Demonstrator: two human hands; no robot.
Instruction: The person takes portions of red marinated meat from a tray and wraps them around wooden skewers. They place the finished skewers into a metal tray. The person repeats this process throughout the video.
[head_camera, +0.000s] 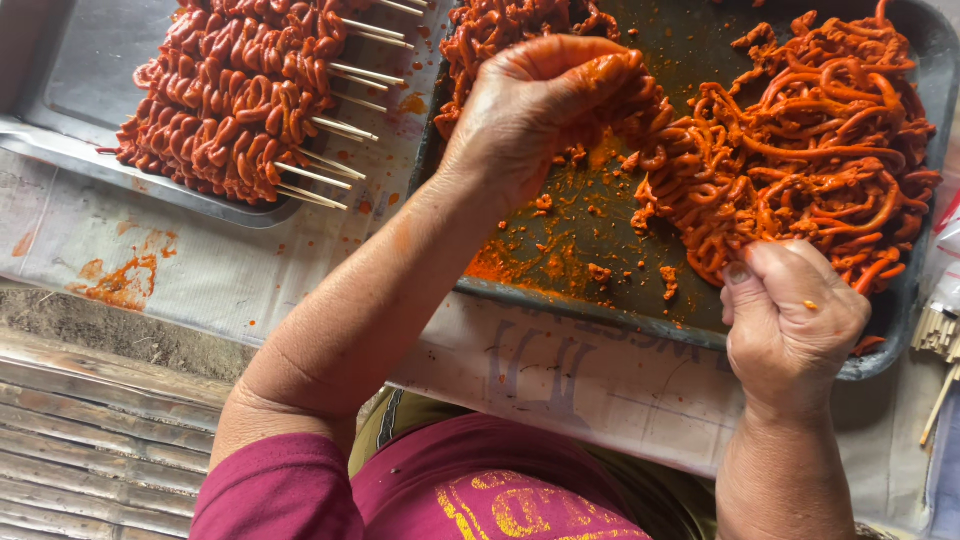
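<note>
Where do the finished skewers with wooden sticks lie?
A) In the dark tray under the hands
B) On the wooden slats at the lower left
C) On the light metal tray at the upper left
C: the skewers are stacked on the light metal tray, their sticks pointing right.

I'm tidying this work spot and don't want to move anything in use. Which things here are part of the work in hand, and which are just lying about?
In use:
- left hand and right hand, both in the red marinated strips
- dark tray holding them
- skewered pieces on the metal tray
- bundle of bare sticks

Lying about:
- stained paper
- slatted bench
</note>
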